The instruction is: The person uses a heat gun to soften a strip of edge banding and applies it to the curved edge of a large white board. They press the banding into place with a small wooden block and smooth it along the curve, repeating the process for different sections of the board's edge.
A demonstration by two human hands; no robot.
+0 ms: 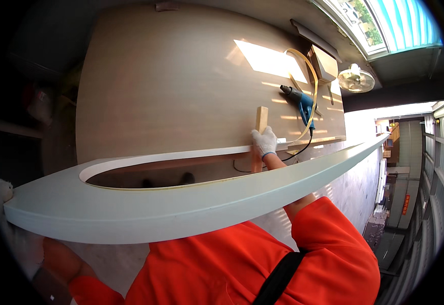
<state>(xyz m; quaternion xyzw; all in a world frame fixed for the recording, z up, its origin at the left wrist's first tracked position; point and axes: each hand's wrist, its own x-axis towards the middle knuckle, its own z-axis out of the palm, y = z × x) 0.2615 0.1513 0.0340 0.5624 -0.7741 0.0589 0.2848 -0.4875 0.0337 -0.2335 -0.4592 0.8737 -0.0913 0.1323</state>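
Note:
A long pale grey panel (145,213) with a rounded slot cut through it lies tilted across my front, between my body and the table. At the far left, my left hand (2,192), in a white glove, grips the panel's end; shadow and the picture's rim hide part of it. My right forearm passes behind the panel and shows through its slot. Near the table's front edge, my gloved right hand (265,140) is closed around a short light wooden strip (261,118). The strip stands out above and below the glove.
A broad brown table (171,86) spreads beyond the panel. On its right lie a blue heat gun (302,104) with a black cord, a loop of yellowish edging strip (315,76) and a box (324,63). A fan (356,79) stands past them, by a window.

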